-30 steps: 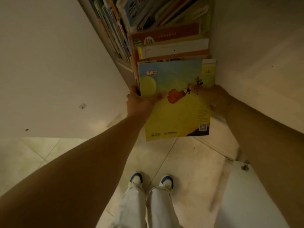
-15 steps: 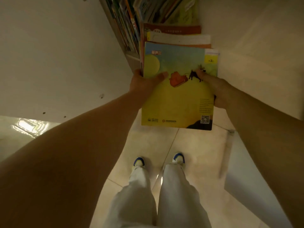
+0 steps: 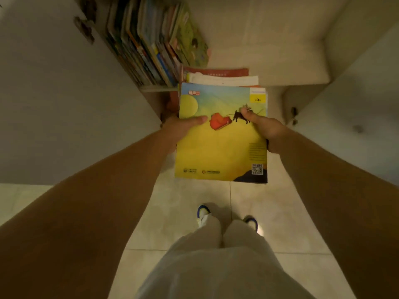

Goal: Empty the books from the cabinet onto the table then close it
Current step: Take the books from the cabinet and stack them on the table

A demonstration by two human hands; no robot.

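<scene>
Head view: both hands, left [image 3: 179, 128] and right [image 3: 266, 130], grip the book stack [image 3: 220, 147] between them.

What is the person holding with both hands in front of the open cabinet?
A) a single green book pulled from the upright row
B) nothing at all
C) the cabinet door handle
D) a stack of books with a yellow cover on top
D: the left hand and right hand grip the sides of a stack of books, thumbs on its yellow top cover.
</scene>
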